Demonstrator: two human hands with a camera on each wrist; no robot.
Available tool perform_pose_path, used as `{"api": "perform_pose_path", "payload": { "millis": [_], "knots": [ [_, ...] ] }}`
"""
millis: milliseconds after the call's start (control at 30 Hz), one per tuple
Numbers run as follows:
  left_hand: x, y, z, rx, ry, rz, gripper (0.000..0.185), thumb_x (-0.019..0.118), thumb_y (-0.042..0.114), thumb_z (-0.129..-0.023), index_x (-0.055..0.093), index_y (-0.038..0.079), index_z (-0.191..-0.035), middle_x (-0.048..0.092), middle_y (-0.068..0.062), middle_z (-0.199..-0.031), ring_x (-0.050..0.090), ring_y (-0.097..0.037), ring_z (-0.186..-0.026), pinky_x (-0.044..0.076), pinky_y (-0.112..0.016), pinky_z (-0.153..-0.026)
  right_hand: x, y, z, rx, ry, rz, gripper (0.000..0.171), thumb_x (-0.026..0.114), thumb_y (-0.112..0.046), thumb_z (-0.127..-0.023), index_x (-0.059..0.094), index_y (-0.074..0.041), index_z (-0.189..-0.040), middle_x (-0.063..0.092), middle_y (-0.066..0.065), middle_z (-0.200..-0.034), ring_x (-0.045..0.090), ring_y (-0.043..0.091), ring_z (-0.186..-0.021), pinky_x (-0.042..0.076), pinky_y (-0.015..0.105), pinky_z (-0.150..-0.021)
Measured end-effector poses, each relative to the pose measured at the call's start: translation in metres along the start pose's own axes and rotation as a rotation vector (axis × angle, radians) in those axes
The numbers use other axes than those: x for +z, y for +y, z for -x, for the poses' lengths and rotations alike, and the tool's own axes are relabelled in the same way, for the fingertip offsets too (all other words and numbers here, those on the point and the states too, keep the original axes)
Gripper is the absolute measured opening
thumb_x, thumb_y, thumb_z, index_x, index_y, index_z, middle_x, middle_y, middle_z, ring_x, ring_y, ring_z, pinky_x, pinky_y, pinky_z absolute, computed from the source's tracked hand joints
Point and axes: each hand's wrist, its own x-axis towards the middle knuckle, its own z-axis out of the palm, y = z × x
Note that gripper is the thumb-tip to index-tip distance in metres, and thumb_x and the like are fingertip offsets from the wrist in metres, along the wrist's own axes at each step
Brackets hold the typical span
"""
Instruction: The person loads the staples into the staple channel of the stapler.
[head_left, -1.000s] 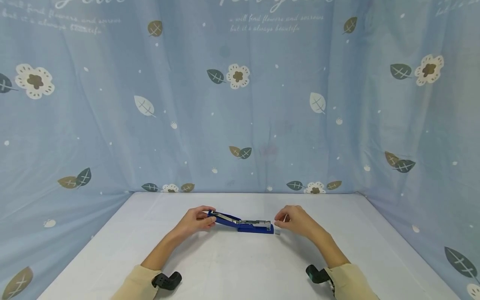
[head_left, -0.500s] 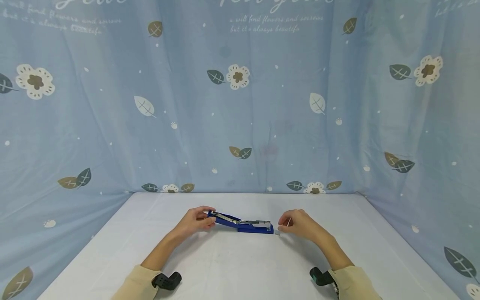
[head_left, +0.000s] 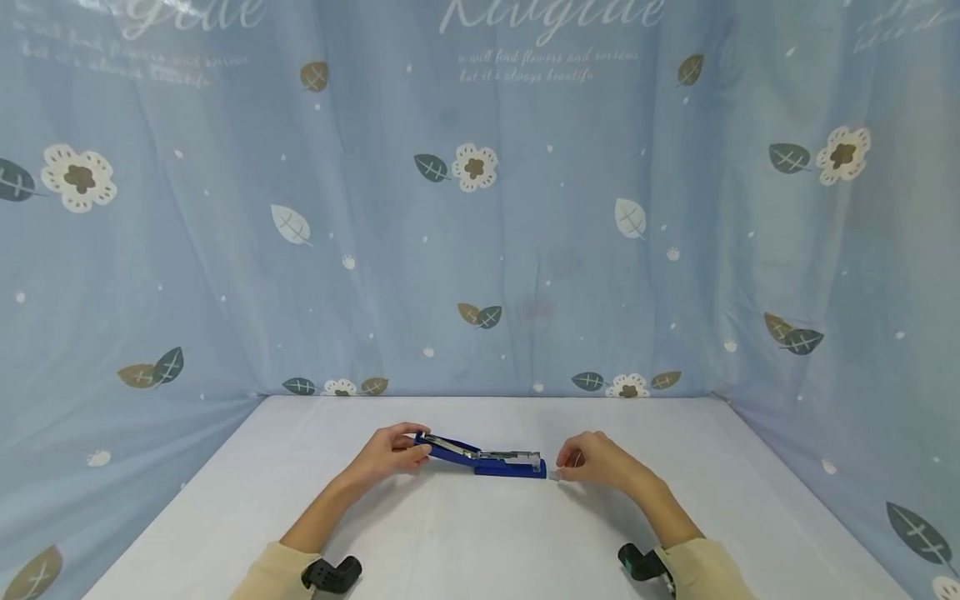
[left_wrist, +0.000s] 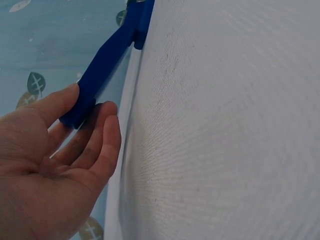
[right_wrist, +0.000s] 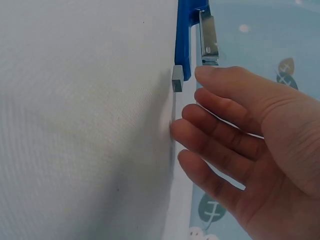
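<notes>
A blue stapler (head_left: 510,468) lies on the white table with its top swung far back, so the metal magazine shows. My left hand (head_left: 392,452) pinches the end of the raised blue top (left_wrist: 100,67) between thumb and fingers. Just off the right end of the base sits a small grey block of staples (right_wrist: 177,79). Beside that block hovers my right hand (head_left: 594,460), its fingers loosely bent. In the right wrist view the thumb is close to the metal magazine (right_wrist: 208,37), and nothing shows between the fingers.
The white tabletop (head_left: 450,542) stretches around the stapler. A blue curtain (head_left: 480,250) printed with leaves and flowers hangs along the back and both sides. Black wrist devices show at the left cuff (head_left: 332,575) and right cuff (head_left: 642,562).
My right hand has drawn slightly to the right from the stapler's end and sits lower, close to the staples. The left hand keeps its hold. The head view has tilted up a little.
</notes>
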Motion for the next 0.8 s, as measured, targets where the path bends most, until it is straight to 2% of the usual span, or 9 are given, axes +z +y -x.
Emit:
{"api": "perform_pose_path", "payload": {
  "millis": [167,400,800],
  "knots": [
    [0.0013,-0.003,-0.0009,-0.012,0.017,-0.005,0.054,0.066,0.022,-0.095,0.047,-0.004,-0.139,0.069,-0.028,-0.11,0.071,-0.033,-0.098,0.061,-0.036,-0.079,0.0022,0.0026,0.0009,-0.005,-0.009,0.012,0.01,0.077,-0.026,-0.085,0.072,-0.017,-0.087,0.068,-0.009,-0.079,0.058,0.003,-0.07,0.05,0.019,-0.064],
    [0.0028,-0.006,-0.0014,-0.017,0.031,-0.006,0.055,0.068,0.024,-0.094,0.049,-0.003,-0.137,0.07,-0.026,-0.108,0.072,-0.029,-0.095,0.061,-0.033,-0.077,0.0057,0.0036,0.0027,-0.005,-0.018,-0.015,0.009,0.077,-0.023,-0.085,0.072,-0.016,-0.084,0.067,-0.008,-0.076,0.058,0.005,-0.067,0.05,0.02,-0.062],
    [0.0036,-0.0064,-0.0013,-0.003,0.023,0.014,0.054,0.067,0.023,-0.094,0.049,-0.004,-0.137,0.069,-0.028,-0.109,0.071,-0.032,-0.096,0.061,-0.033,-0.077,0.0061,0.0031,0.0032,-0.021,-0.031,-0.033,0.006,0.077,-0.021,-0.084,0.073,-0.016,-0.084,0.069,-0.008,-0.079,0.058,0.003,-0.068,0.05,0.018,-0.063]
  ]
}}
